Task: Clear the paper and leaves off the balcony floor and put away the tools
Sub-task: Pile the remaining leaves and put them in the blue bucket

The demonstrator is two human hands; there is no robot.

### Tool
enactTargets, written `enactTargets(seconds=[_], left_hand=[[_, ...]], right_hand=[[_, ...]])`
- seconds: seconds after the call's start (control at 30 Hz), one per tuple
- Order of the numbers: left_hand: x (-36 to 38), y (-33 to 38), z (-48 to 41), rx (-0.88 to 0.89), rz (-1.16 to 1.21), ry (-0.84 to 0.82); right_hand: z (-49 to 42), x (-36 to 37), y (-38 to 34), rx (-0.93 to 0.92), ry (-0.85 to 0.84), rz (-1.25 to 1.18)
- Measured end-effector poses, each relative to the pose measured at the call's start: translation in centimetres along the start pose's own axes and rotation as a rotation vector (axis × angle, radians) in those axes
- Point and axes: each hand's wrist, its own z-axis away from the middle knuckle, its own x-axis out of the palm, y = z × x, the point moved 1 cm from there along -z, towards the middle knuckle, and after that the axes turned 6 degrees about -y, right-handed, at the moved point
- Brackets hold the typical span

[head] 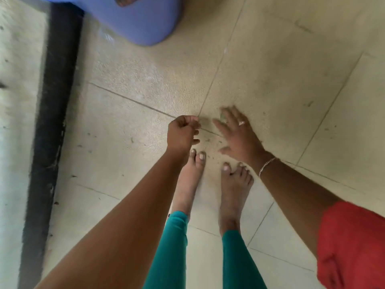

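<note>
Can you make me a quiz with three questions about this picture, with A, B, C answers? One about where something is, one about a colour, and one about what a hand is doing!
1. Where is the blue tub?
A. Between the feet
B. At the top of the view, beside the black strip
C. In a hand

2. What colour are the leggings?
A. Teal green
B. Yellow
C. White

3. What is the right hand doing?
A. Gripping a broom
B. Reaching down toward the floor with its fingers spread
C. Hiding in a pocket

Answers:
1 B: the tub sits at the top left, right next to the dark strip.
2 A: both legs show teal green cloth.
3 B: its fingers are straight and apart, and it holds nothing.
</note>
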Motion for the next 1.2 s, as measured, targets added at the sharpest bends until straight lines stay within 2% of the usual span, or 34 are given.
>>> enactTargets(seconds=[0.13,0.2,0.33,0.4,0.53,0.63,0.7,0.8,0.83,0.93,1.0,1.1,1.2], left_hand=[[0.8,-1.4,-1.4,-0.097,0.053,-0.055],[1.3,-2.1,-2.1,-0.126,0.068,-0.067],[2.6,-2.7,-3.5,-0.174,0.124,-0.087],[3.4,-2.6,-3.8,-0.185,0.183,-0.110],[5.0,-2.4,-3.9,-0.227,0.208,-0.144],[6.0,-1.9,-3.8,-0.290,0.230,-0.232],[6.3,-1.4,-3.8,-0.319,0.289,-0.289],[5.8,-1.3,-3.9,-0.300,0.283,-0.273],[5.3,-1.5,-4.0,-0.286,0.258,-0.256],[4.0,-2.3,-4.1,-0.290,0.191,-0.216],[3.5,-2.9,-4.0,-0.310,0.191,-0.193],[3.2,-3.6,-3.8,-0.340,0.231,-0.166],[3.1,-4.2,-3.8,-0.340,0.251,-0.135]], right_hand=[[2.2,3.2,-0.3,-0.092,0.286,0.098],[2.2,2.8,0.5,-0.117,0.373,0.098],[0.9,1.5,1.6,-0.188,0.388,0.034],[0.5,1.2,2.1,-0.168,0.349,-0.109],[0.5,-0.4,3.0,0.086,0.319,-0.691],[0.8,-2.0,2.1,0.084,0.342,-0.966],[1.1,-2.7,1.9,0.055,0.345,-1.007],[1.6,-2.3,4.0,0.146,0.595,-0.744],[1.7,-1.8,4.6,0.163,0.595,-0.626],[1.2,0.6,4.6,-0.019,0.306,-0.263],[1.1,1.9,3.9,-0.188,0.195,-0.004],[2.2,3.6,4.2,-0.391,0.188,0.227],[3.1,4.0,5.1,-0.501,0.226,0.285]])
